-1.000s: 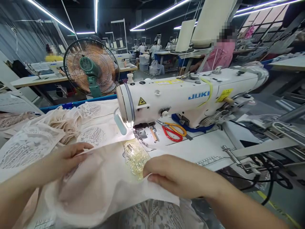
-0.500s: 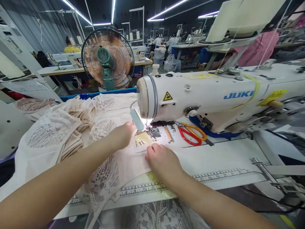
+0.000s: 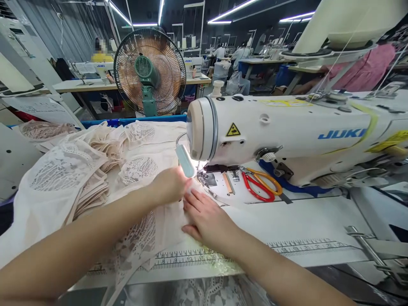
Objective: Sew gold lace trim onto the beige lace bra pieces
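Observation:
Pale lace-and-mesh fabric (image 3: pixel 168 223) lies over the machine bed, and a strap-like end hangs past the front edge. My left hand (image 3: pixel 172 185) is closed on this fabric just left of the needle area, beside the small lit lamp (image 3: pixel 185 161); its fingertips are partly hidden. Touching it, my right hand (image 3: pixel 207 216) rests on the fabric with fingers stretched out and thumb apart. The needle of the white sewing machine (image 3: pixel 242 123) sits behind the lamp, mostly out of sight. Scissors with red and orange handles (image 3: pixel 259 187) lie right of the needle.
Stacked lace pieces (image 3: pixel 86 163) cover the left side. A printed ruler strip (image 3: pixel 287 250) runs along the front edge. Beyond the table stand a large fan (image 3: pixel 149 74) and other sewing stations with people. A thread cone (image 3: pixel 314 25) rises at the upper right.
My right hand has moved left, its fingers straightening, up against my left hand. The gold-coloured plate by the needle is now covered. The view has shifted slightly, with the machine appearing farther right.

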Tool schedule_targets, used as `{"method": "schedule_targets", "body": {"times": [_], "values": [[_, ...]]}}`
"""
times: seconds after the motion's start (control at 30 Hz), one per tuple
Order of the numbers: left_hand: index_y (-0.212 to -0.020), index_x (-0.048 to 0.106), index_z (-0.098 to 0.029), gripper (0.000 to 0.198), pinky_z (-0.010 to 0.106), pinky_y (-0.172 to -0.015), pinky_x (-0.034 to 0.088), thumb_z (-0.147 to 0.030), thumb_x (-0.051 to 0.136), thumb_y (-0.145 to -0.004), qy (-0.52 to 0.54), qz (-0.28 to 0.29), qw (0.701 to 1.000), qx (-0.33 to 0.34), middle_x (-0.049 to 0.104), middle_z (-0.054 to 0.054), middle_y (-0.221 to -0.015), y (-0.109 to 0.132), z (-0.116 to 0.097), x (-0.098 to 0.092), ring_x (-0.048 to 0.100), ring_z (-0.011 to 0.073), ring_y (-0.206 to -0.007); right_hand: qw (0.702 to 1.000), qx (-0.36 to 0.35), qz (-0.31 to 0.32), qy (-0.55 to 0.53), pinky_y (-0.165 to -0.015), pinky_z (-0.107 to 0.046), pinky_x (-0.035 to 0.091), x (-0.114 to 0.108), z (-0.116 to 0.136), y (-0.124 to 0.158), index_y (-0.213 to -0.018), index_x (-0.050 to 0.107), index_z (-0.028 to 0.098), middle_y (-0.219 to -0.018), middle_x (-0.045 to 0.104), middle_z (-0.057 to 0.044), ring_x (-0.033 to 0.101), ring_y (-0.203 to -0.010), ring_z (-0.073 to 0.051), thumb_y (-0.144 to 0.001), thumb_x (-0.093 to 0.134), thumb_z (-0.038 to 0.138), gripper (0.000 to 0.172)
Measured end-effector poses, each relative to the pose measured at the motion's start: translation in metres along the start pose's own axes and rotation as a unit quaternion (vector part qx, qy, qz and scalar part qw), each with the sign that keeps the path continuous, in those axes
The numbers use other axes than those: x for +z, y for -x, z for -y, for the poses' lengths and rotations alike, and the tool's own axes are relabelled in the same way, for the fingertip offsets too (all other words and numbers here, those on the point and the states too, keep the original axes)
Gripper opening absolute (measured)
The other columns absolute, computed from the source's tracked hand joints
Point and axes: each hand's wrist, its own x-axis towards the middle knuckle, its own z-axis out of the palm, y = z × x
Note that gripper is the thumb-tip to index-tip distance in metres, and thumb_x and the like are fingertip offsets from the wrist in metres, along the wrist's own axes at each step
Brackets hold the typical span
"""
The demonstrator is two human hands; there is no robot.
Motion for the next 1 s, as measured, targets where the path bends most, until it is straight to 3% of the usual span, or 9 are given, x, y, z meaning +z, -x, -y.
{"method": "schedule_targets", "body": {"times": [0.1,0.2,0.3,0.43,0.73,1.0], "values": [[-0.109,0.061,-0.014,0.031,0.036,-0.092,0.047,-0.033,0.050,-0.086,-0.013,0.056,0.987,0.153,0.063,0.012,-0.115,0.025,0.000,0.012,0.058,0.0251,-0.106,1.000,-0.007,-0.013,-0.013,-0.106,-0.048,0.037,-0.003,-0.002,0.001,-0.115,0.061,0.011,-0.128,0.056,-0.017,0.045,-0.124,-0.032,-0.078,0.065,0.041,0.048],[-0.130,0.044,-0.004,0.050,0.043,-0.105,0.038,-0.036,0.044,-0.091,-0.046,0.038,0.975,0.212,0.048,0.019,-0.134,0.030,0.010,0.029,0.044,0.0282,-0.125,1.000,-0.003,-0.011,0.006,-0.105,-0.047,0.039,-0.005,-0.001,0.009,-0.121,0.058,0.008,-0.134,0.051,-0.018,0.044,-0.126,-0.032,-0.080,0.063,0.039,0.052],[-0.128,0.045,-0.004,0.048,0.042,-0.106,0.037,-0.037,0.039,-0.094,-0.071,0.006,0.974,0.217,0.046,0.018,-0.136,0.024,0.019,0.041,0.043,0.0278,-0.126,0.999,-0.019,0.002,0.036,-0.103,-0.046,0.042,-0.007,-0.002,0.024,-0.126,0.053,0.002,-0.135,0.049,-0.020,0.045,-0.126,-0.031,-0.085,0.056,0.035,0.053],[-0.126,0.048,-0.003,0.049,0.042,-0.105,0.039,-0.039,0.039,-0.093,-0.093,-0.022,0.971,0.218,0.047,0.017,-0.136,0.015,0.021,0.045,0.044,0.0295,-0.125,0.996,-0.026,-0.031,0.075,-0.099,-0.046,0.047,-0.009,-0.007,0.041,-0.126,0.053,0.002,-0.133,0.052,-0.017,0.048,-0.124,-0.030,-0.089,0.048,0.032,0.048],[-0.122,0.050,-0.006,0.045,0.043,-0.096,0.046,-0.037,0.045,-0.091,-0.110,0.011,0.977,0.182,0.047,0.017,-0.135,0.009,0.013,0.041,0.047,0.0303,-0.121,0.994,-0.021,-0.010,0.103,-0.095,-0.048,0.050,-0.016,-0.008,0.045,-0.127,0.052,0.001,-0.133,0.051,-0.019,0.048,-0.123,-0.031,-0.087,0.050,0.030,0.050],[-0.120,0.051,-0.007,0.041,0.043,-0.092,0.048,-0.035,0.047,-0.091,-0.111,0.013,0.977,0.182,0.049,0.016,-0.133,0.007,0.012,0.039,0.049,0.0306,-0.118,0.996,-0.013,-0.051,0.078,-0.096,-0.048,0.049,-0.012,-0.012,0.054,-0.124,0.056,0.004,-0.132,0.053,-0.017,0.049,-0.123,-0.030,-0.088,0.047,0.031,0.045]]}}
